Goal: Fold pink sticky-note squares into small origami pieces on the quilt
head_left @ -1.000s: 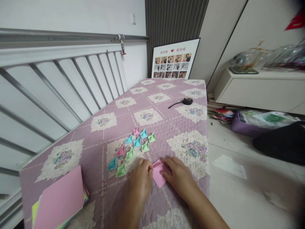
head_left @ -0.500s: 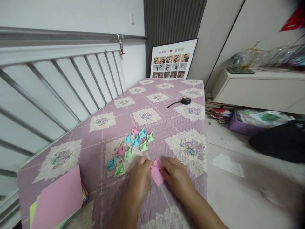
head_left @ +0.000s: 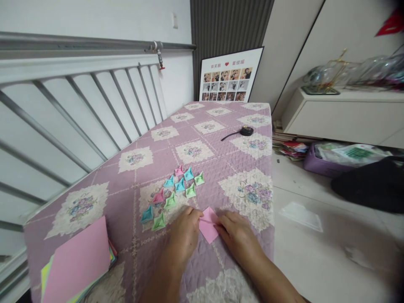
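A small pink folded paper [head_left: 208,232] lies on the quilted cover, turned like a diamond with a crease across its upper half. My left hand [head_left: 185,230] pinches its left corner between thumb and fingers. At the opposite corner, my right hand [head_left: 236,232] is closed on the paper's edge, its fingertips partly hidden. Just beyond my left hand stand several small folded paper shapes with raised points, among them a green one [head_left: 158,221], a blue one [head_left: 147,214] and a pink one [head_left: 158,196].
A stack of coloured paper sheets [head_left: 77,261], pink on top, rests at the lower left. Farther back lies a black tape measure [head_left: 246,131] with a strap. A white radiator [head_left: 94,113] borders the left side; the flowered quilted cover [head_left: 217,162] drops off at the right.
My right hand has shifted slightly right, uncovering more of the pink paper's right side. My left hand stays at its corner. The view has tilted a little.
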Demonstrator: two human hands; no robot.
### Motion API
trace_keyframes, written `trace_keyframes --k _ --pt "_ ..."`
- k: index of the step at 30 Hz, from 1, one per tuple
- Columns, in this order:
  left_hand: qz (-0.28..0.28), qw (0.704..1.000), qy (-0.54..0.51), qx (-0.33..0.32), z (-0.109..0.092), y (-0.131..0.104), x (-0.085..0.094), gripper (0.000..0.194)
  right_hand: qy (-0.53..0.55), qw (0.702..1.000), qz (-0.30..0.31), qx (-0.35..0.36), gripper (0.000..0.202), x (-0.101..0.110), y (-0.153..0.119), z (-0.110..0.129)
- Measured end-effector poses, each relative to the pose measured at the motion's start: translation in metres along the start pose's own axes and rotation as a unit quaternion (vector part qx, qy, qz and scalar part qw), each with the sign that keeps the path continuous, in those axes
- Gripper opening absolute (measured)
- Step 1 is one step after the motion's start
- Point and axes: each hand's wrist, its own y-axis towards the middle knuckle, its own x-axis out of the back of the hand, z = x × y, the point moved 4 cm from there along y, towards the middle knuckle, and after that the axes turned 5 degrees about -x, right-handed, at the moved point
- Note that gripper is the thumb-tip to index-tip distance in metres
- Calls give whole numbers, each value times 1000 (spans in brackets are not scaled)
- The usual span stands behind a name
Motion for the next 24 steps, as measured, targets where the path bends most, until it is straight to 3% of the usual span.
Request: trace_keyframes --k 6,13,24 --pt "20 1000 1 -6 -1 0 1 30 3 1000 -12 20 15 0 -3 3" --pt "2 998 -34 -54 2 -2 1 33 -1 999 -14 50 20 1 -6 3" --pt "13 995 -64 -78 2 -4 5 31 14 998 16 64 28 3 -9 1"
